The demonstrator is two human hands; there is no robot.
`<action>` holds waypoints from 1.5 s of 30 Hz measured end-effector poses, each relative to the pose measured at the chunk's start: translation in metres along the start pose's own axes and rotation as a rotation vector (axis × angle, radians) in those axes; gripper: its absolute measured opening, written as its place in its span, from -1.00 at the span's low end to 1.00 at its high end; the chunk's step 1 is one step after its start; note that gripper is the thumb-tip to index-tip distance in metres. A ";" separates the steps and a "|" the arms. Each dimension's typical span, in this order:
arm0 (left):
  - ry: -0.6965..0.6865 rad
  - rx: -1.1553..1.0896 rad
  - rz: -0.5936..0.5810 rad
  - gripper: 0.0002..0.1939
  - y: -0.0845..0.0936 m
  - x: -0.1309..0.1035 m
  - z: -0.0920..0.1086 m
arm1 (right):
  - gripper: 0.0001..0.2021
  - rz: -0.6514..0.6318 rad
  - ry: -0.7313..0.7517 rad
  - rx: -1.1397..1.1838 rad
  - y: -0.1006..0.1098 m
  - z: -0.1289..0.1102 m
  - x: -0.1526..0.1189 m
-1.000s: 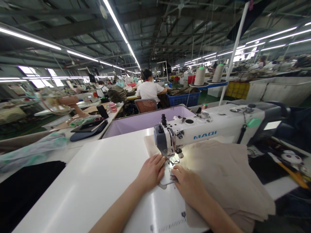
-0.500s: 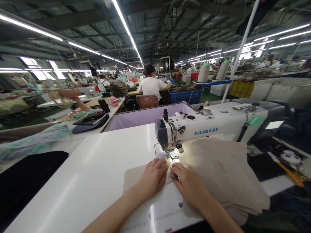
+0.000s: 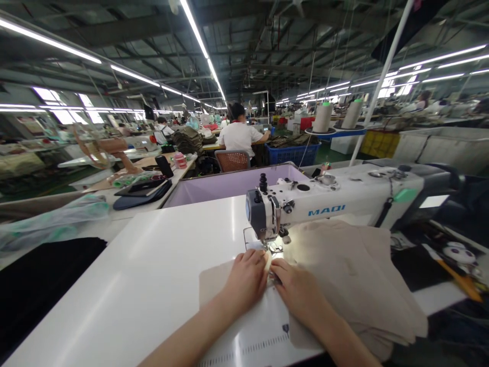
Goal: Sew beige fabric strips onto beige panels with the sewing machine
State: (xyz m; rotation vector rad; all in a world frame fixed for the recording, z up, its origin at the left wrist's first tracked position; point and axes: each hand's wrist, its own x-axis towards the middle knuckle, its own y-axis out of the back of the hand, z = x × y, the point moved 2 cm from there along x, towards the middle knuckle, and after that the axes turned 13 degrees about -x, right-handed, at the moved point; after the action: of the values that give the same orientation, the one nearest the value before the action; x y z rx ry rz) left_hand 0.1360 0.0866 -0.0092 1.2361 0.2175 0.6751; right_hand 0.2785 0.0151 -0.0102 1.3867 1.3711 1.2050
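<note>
So your left hand (image 3: 248,278) pinches beige cloth (image 3: 213,283) by the sewing machine (image 3: 328,203), your right hand (image 3: 300,291) curled alongside, grip unclear.

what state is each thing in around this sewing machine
MAQI sewing machine, light glowing at the needle area
Left hand, fingers bent, near the presser foot
Right hand, fingers bent, beside it
Large beige fabric, rumpled, layered
Small beige fabric, flat, partly covered by left hand
Thread cones, upright
Blue basket, filled with cloth
Ceiling tube lights, lit
</note>
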 end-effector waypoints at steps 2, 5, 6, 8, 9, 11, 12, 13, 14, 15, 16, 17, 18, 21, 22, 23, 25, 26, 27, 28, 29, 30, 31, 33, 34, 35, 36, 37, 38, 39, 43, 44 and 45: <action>0.003 0.007 -0.002 -0.72 -0.001 -0.001 0.000 | -0.65 -0.002 0.000 -0.003 0.001 -0.001 0.000; 0.007 0.003 -0.006 -0.71 0.000 0.000 0.000 | -0.65 -0.007 0.007 -0.004 0.001 -0.002 0.000; 0.010 0.001 -0.008 -0.71 0.000 0.000 0.000 | -0.64 -0.007 0.007 -0.003 0.001 -0.002 0.000; 0.012 -0.001 -0.013 -0.70 0.001 0.001 -0.001 | -0.64 -0.006 0.001 0.003 0.002 -0.003 0.002; 0.010 0.000 -0.014 -0.70 0.002 0.002 -0.001 | -0.64 -0.003 0.001 0.005 0.002 -0.003 0.003; 0.000 0.004 -0.018 -0.69 0.004 0.001 0.000 | -0.64 0.002 0.003 0.003 0.003 -0.003 0.003; -0.007 0.006 -0.022 -0.69 0.005 -0.001 0.001 | -0.65 0.000 0.003 -0.001 0.003 -0.002 0.002; -0.017 0.007 -0.032 -0.70 0.006 -0.004 0.002 | -0.66 -0.005 0.005 -0.005 0.003 -0.002 0.000; -0.031 0.005 -0.050 -0.72 0.006 -0.007 0.004 | -0.67 -0.014 0.008 -0.008 0.003 -0.002 -0.002; -0.051 0.002 -0.073 -0.74 0.005 -0.011 0.006 | -0.67 -0.025 0.011 -0.006 0.002 -0.002 -0.006; -0.078 -0.002 -0.098 -0.74 0.004 -0.016 0.008 | -0.67 -0.035 0.015 0.002 0.002 -0.001 -0.009; -0.107 -0.004 -0.120 -0.73 0.003 -0.021 0.010 | -0.67 -0.045 0.020 0.014 0.001 -0.001 -0.012; -0.134 -0.002 -0.134 -0.71 0.002 -0.025 0.012 | -0.65 -0.052 0.023 0.024 0.000 -0.001 -0.015; -0.168 0.011 -0.130 -0.66 0.001 -0.031 0.014 | -0.62 -0.074 0.017 0.027 0.001 -0.002 -0.018; -0.162 0.013 -0.125 -0.67 0.002 -0.030 0.013 | -0.63 -0.080 0.015 0.019 0.002 -0.003 -0.017; -0.151 0.012 -0.123 -0.69 0.003 -0.028 0.012 | -0.64 -0.083 0.011 0.009 0.003 -0.003 -0.014; -0.129 0.008 -0.125 -0.75 0.006 -0.022 0.008 | -0.68 -0.080 0.005 -0.014 0.007 -0.003 -0.007; -0.122 0.007 -0.124 -0.77 0.008 -0.018 0.005 | -0.69 -0.077 0.002 -0.028 0.009 -0.003 -0.003; -0.118 0.007 -0.122 -0.79 0.009 -0.014 0.002 | -0.70 -0.073 0.000 -0.042 0.010 -0.003 0.001; -0.117 0.007 -0.119 -0.80 0.010 -0.010 -0.001 | -0.71 -0.068 0.000 -0.052 0.011 -0.003 0.006; -0.117 0.005 -0.116 -0.80 0.011 -0.006 -0.004 | -0.70 -0.063 0.001 -0.059 0.012 -0.003 0.010; -0.118 0.003 -0.115 -0.80 0.012 -0.002 -0.006 | -0.70 -0.059 0.004 -0.061 0.013 -0.002 0.013; -0.117 0.002 -0.116 -0.80 0.013 0.001 -0.009 | -0.71 -0.054 0.006 -0.061 0.013 -0.002 0.016; -0.109 0.004 -0.118 -0.79 0.014 0.008 -0.014 | -0.72 -0.044 0.008 -0.059 0.012 -0.001 0.021; -0.105 0.006 -0.117 -0.79 0.015 0.011 -0.016 | -0.74 -0.040 0.007 -0.059 0.012 0.000 0.022; -0.099 0.010 -0.114 -0.79 0.016 0.013 -0.018 | -0.75 -0.035 0.005 -0.059 0.011 0.000 0.023; -0.095 0.014 -0.110 -0.79 0.017 0.016 -0.020 | -0.77 -0.033 0.005 -0.059 0.011 0.001 0.023; -0.092 0.019 -0.107 -0.79 0.018 0.018 -0.022 | -0.78 -0.030 0.004 -0.060 0.011 0.001 0.022; -0.090 0.022 -0.103 -0.78 0.019 0.020 -0.023 | -0.78 -0.027 0.003 -0.061 0.011 0.001 0.021; -0.090 0.024 -0.101 -0.78 0.020 0.021 -0.025 | -0.78 -0.025 0.003 -0.062 0.011 0.001 0.019; -0.108 0.018 -0.084 -0.77 0.019 0.020 -0.029 | -0.74 -0.032 -0.008 -0.051 0.008 -0.003 0.007; -0.113 0.013 -0.079 -0.76 0.018 0.018 -0.030 | -0.74 -0.038 -0.011 -0.047 0.006 -0.004 0.004; -0.116 0.006 -0.074 -0.75 0.016 0.017 -0.030 | -0.73 -0.042 -0.016 -0.044 0.004 -0.006 0.001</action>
State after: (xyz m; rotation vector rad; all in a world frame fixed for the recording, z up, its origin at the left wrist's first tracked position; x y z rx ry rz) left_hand 0.1287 0.1232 -0.0008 1.2629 0.1680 0.5375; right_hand 0.2732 0.0151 -0.0050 1.3277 1.3482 1.1878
